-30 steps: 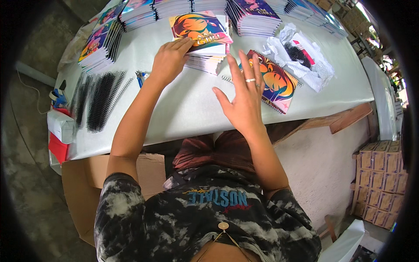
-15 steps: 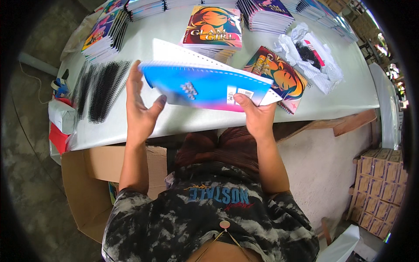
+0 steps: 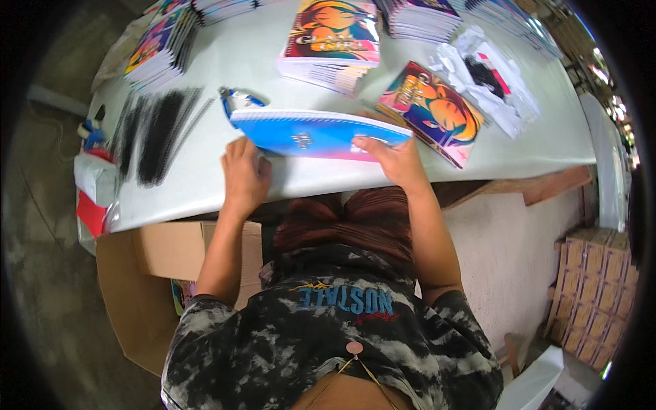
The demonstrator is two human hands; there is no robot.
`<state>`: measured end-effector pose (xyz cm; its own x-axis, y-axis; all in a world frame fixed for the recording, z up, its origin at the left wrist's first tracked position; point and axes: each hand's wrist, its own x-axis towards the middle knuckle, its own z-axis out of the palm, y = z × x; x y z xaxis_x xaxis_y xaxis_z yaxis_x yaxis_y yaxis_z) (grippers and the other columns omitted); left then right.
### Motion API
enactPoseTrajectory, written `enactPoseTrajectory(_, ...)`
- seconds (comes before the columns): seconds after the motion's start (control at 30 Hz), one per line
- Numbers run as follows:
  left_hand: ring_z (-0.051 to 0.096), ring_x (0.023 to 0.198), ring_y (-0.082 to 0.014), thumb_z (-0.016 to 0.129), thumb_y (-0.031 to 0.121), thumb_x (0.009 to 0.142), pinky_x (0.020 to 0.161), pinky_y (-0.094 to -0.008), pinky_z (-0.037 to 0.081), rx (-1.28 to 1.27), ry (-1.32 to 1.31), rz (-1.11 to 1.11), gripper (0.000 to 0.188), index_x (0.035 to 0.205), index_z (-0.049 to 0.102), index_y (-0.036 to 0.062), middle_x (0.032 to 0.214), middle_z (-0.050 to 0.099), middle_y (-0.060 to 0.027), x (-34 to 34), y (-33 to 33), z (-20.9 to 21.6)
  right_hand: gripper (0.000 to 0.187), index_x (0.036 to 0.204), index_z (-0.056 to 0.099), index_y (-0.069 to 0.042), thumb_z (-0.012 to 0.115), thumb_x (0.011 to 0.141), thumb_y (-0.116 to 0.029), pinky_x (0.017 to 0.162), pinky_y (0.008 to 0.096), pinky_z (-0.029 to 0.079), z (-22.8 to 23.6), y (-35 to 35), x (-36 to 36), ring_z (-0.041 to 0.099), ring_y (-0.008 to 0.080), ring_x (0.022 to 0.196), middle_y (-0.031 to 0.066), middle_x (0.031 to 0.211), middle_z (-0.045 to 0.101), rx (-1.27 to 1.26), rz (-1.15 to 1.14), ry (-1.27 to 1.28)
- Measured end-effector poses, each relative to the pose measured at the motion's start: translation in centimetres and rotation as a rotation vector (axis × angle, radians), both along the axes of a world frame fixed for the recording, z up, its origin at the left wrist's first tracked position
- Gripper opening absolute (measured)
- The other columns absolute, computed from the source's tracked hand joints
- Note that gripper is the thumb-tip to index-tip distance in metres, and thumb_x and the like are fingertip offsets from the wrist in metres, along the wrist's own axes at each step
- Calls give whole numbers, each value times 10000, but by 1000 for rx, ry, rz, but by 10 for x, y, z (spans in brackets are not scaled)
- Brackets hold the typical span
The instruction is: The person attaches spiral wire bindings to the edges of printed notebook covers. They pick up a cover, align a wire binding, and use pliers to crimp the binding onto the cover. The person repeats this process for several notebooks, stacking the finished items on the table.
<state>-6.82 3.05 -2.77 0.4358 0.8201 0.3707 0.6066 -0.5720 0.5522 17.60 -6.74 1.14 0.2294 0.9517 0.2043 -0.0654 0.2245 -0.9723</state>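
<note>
My right hand (image 3: 398,158) grips the right end of an unbound notebook (image 3: 307,137), its thumb on the blue and pink cover. A row of punched holes runs along the notebook's far edge. My left hand (image 3: 244,174) has its fingers curled at the notebook's lower left corner; whether they grip anything is hidden. Just beyond the left end lies a pair of blue-handled pliers (image 3: 242,101). Black plastic binding coils (image 3: 164,137) lie bunched to the left. A colourful notebook (image 3: 437,113) rests to the right of my right hand.
Stacks of finished notebooks (image 3: 335,34) line the far side of the white-covered table (image 3: 287,181). Crumpled white wrapping (image 3: 509,119) holds small black pieces at the right. A cardboard box (image 3: 130,294) stands below the table on my left; stacked brown cartons (image 3: 594,290) stand at the right.
The notebook has come down toward the table and its fanned pages have drawn together. My left hand has moved right and curled its fingers. The pliers have come into sight.
</note>
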Motion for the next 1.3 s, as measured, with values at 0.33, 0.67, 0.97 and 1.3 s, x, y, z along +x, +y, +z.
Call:
enactPoseTrajectory(0.33, 547, 848, -234, 495, 287, 904, 760, -367, 418, 213, 590, 552, 288, 1095, 541, 75, 912, 581, -99, -136, 68, 3, 207, 1018, 621, 37, 623, 813, 10, 760, 237, 491, -5, -3, 2, 616, 114, 847, 99, 939, 665, 32, 77, -101)
enactPoseTrajectory(0.67, 496, 641, -87, 501, 164, 931, 584, -223, 406, -811, -1007, -115, 207, 1083, 534, 27, 725, 540, -35, -54, 15, 103, 272, 1083, 615, 27, 625, 812, 17, 781, 217, 465, 3, -3, 17, 583, 87, 876, 98, 1034, 651, 220, -43, -239)
enactPoseTrajectory(0.97, 320, 587, -50, 449, 284, 955, 546, -199, 282, -436, -347, -312, 272, 941, 559, 35, 635, 374, 33, -12, 25, 96, 294, 1090, 612, 19, 639, 797, 30, 795, 223, 464, 2, -10, 23, 579, 93, 885, 85, 1033, 643, 157, -68, -172)
enactPoseTrajectory(1.3, 238, 529, -34, 424, 358, 955, 486, -204, 207, -481, -315, -341, 358, 812, 543, 52, 578, 313, 66, 1, 38, 92, 302, 1107, 600, 22, 635, 808, 17, 775, 217, 465, 5, -14, 23, 570, 83, 866, 85, 1011, 648, 144, -61, -204)
